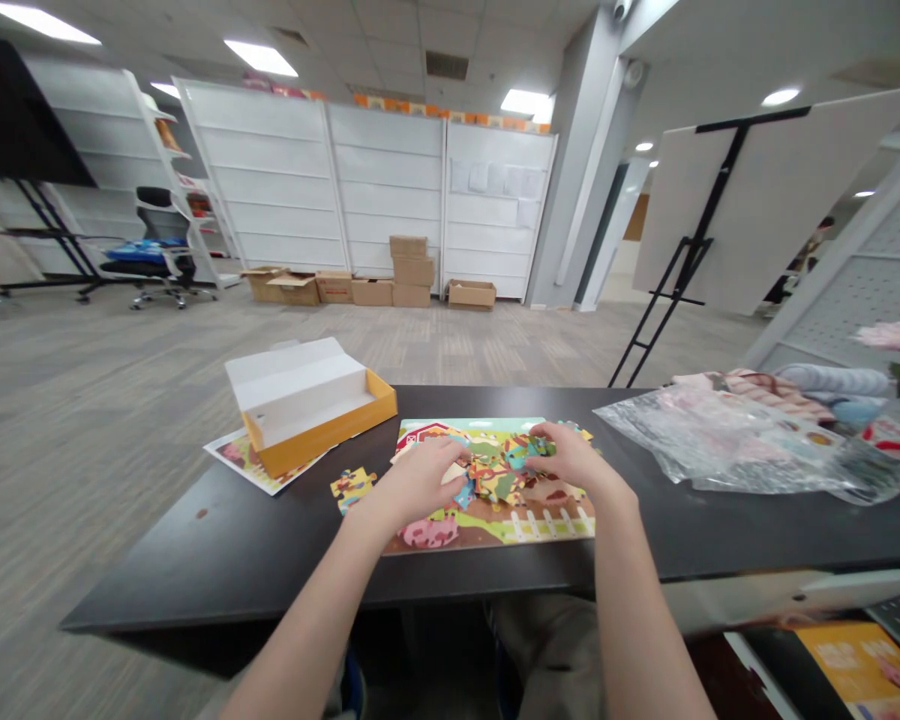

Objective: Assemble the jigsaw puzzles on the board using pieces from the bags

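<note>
A pile of jigsaw puzzle pieces in yellow, green and blue lies on a farm picture board with a red barn, a pink pig and a white fence. My left hand reaches over the board to the pile's left side, fingers curved and thumb apart. On the pile's right side is my right hand, its thumb and index finger parted around blue-green pieces; a firm grip does not show. Several joined yellow pieces lie on the table left of the board.
An open yellow box with a white inside stands at the black table's left, partly on a printed sheet. Clear plastic bags, folded cloth and a pink flower are at the right. A drawer or shelf with boxes sits lower right.
</note>
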`<state>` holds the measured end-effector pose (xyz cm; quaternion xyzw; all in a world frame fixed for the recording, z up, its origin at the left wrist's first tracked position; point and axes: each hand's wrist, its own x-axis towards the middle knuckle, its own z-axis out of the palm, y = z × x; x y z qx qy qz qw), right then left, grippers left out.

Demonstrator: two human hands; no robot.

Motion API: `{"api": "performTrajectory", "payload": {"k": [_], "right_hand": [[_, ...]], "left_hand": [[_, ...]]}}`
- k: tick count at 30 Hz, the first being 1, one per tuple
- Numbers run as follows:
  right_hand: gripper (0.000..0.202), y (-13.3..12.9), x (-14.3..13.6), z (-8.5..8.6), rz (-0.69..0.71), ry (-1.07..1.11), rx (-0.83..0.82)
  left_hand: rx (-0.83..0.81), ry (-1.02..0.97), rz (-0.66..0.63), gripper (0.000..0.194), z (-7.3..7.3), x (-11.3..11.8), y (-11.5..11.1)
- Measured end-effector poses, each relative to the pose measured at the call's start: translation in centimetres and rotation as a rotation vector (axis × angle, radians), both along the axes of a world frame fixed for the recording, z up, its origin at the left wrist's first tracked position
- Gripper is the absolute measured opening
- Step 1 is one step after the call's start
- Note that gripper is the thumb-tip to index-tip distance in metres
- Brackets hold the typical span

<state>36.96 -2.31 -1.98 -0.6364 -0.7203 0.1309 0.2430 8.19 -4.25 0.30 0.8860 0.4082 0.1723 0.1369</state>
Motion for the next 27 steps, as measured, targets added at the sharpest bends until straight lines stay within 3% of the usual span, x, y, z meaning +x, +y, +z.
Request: {"api": "performTrajectory", "payload": {"k": [6, 10, 15, 18, 22, 27], "right_hand": [[0.022, -0.3, -0.3, 1.1, 0.008, 0.037, 0.037], [0.016, -0.6, -0.9, 1.8, 0.024, 0.100, 0.048], [0.020, -0.8, -1.5, 2.0, 0.119, 0.358, -0.056], [0.027, -0.8, -0.4, 2.0, 0.119, 0.473, -0.040], [0.039, -1.9, 2.6, 2.4, 0.022, 0.532, 0.012], [0.043, -4.6, 5.5, 2.8, 0.050, 0.431, -0.259]], "left_hand": [[0.019, 0.029, -0.073, 0.027, -0.2, 2.8, 0.3], [0.011, 0.051, -0.056, 0.021, -0.4, 3.3, 0.3], [-0.002, 0.046, -0.065, 0.021, -0.6, 3.2, 0.3], [0.002, 0.046, -0.081, 0.021, -0.8, 3.0, 0.4], [0.018, 0.061, -0.099, 0.023, -0.7, 3.1, 0.5], [0.035, 0.111, -0.063, 0.026, 0.1, 3.4, 0.5]]}}
